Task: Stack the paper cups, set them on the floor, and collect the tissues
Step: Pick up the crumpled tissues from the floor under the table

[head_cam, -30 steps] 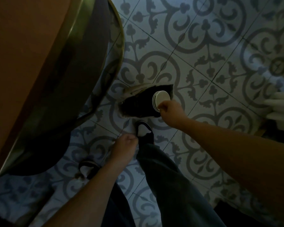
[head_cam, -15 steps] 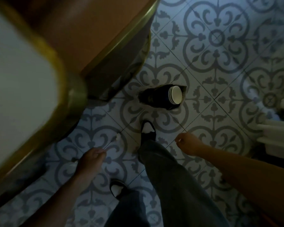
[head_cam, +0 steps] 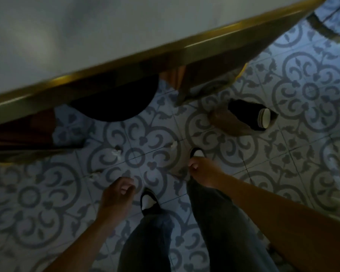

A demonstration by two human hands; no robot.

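Note:
A stack of dark paper cups (head_cam: 249,116) with white rims stands on the patterned tile floor at the right, apart from both hands. Small crumpled tissues lie on the floor: one (head_cam: 116,153) left of centre, one (head_cam: 173,144) near my right foot, one (head_cam: 94,176) just left of my left hand. My left hand (head_cam: 118,195) hangs low over the floor with fingers loosely curled and nothing in it. My right hand (head_cam: 203,171) is above my right shoe, fingers bent, holding nothing that I can see.
A white table top with a brass edge (head_cam: 126,57) fills the upper left, its dark round base (head_cam: 114,101) beneath. A brownish object (head_cam: 228,122) lies beside the cups. My legs and black-and-white shoes (head_cam: 148,201) are at the bottom centre.
My right hand let go of the cup stack and pulled back toward my legs. The view swung left, so the cups sit further right and the table top shows.

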